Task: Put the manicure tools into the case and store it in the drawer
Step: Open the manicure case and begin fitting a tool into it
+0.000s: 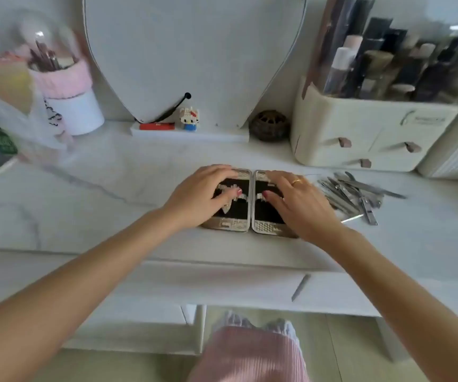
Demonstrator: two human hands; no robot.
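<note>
Nearest us, at 6 o'clock, our pink-clad knee sits below the drawer front. Our left hand and right hand lie spread, fingers relaxed, each pressing flat on one half of the case, which lies open on the white table. At 3 o'clock of our right hand, just beside it, the metal tools lie piled. Beyond them stands a cream organizer.
</note>
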